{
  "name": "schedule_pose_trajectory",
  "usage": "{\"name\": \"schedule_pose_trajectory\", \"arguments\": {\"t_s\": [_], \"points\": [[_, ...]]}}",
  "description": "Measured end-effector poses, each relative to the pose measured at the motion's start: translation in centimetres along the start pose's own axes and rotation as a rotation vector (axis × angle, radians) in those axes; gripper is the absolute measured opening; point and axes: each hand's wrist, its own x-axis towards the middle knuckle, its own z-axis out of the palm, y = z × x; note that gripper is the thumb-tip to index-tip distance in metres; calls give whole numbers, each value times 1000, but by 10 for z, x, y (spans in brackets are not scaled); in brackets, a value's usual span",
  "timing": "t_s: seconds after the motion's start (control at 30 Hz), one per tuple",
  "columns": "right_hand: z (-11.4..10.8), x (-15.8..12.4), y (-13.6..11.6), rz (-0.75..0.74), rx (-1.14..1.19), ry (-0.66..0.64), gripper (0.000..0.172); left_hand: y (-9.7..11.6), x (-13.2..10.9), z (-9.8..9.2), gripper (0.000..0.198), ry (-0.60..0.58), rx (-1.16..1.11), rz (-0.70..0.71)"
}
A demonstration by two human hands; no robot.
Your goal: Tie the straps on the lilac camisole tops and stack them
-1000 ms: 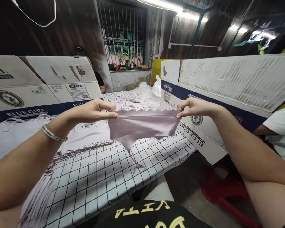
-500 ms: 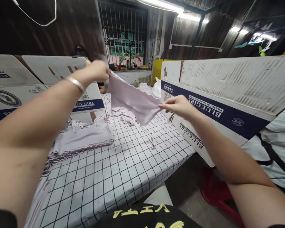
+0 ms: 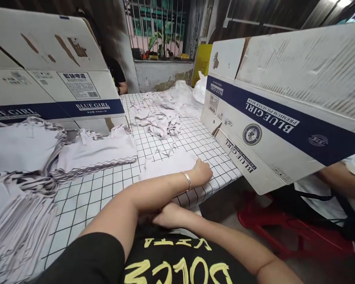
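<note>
"BLUE GIRL" on cardboard boxes [image 3: 284,98]

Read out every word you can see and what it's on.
"BLUE GIRL": blue band of the left carton.
"BLUE GIRL", with "PREMIUM PILSENER BEER", upside down: right carton.
"BLUE GIRL", upside down: its flap.
"VITA", upside down: black shirt.
Larger letters below it: cut off.
White sticker on the left carton: too small to read.
</note>
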Motion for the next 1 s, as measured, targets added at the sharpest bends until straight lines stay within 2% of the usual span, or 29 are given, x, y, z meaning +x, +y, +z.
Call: {"name": "schedule_pose_trajectory", "arguments": {"t_s": [0.07, 0.13, 0.17, 0.2, 0.27, 0.3, 0.33, 0.37, 0.4, 0.47, 0.57, 0.67, 0.77, 0.9, 0.97, 1.0], "points": [[-10, -20, -4, -22, -186, -53, 25, 1, -13, 4, 16, -71, 17, -8], [-29, -41, -8, -59, -340, -43, 26, -8, -39, -11, 22, -39, -30, 22], [-42, -50, -9, -62, -387, -7, 24, -16, -59, -20, 25, 24, -72, 39], [-56, -58, -7, -44, -418, 58, 21, -25, -82, -27, 28, 144, -122, 50], [-88, -68, 4, 59, -461, 315, 25, -43, -136, -31, 28, 361, -190, -20], [-104, -69, 12, 139, -487, 483, 30, -50, -163, -26, 26, 444, -189, -76], [-119, -68, 23, 224, -524, 644, 33, -55, -189, -16, 23, 476, -169, -109], [-132, -65, 34, 298, -563, 736, 36, -59, -212, -4, 22, 463, -126, -141], [-143, -60, 44, 359, -592, 765, 37, -61, -231, 11, 27, 442, -70, -166], [-159, -48, 61, 456, -622, 714, 29, -63, -255, 41, 39, 382, 38, -145], [-169, -34, 72, 550, -619, 682, 22, -67, -264, 70, 36, 425, 155, -31], [-173, -30, 72, 568, -613, 721, 35, -78, -260, 75, 33, 521, 137, 127], [-176, -37, 70, 586, -561, 599, 35, -89, -263, 67, 25, 549, 43, 199], [-169, -67, 65, 593, -491, 424, 42, -99, -281, 48, 18, 490, -39, 189], [-161, -77, 58, 570, -518, 430, 43, -103, -285, 34, 15, 493, -48, 124], [-156, -76, 54, 532, -536, 471, 43, -105, -283, 25, 12, 536, -36, 60]]}}
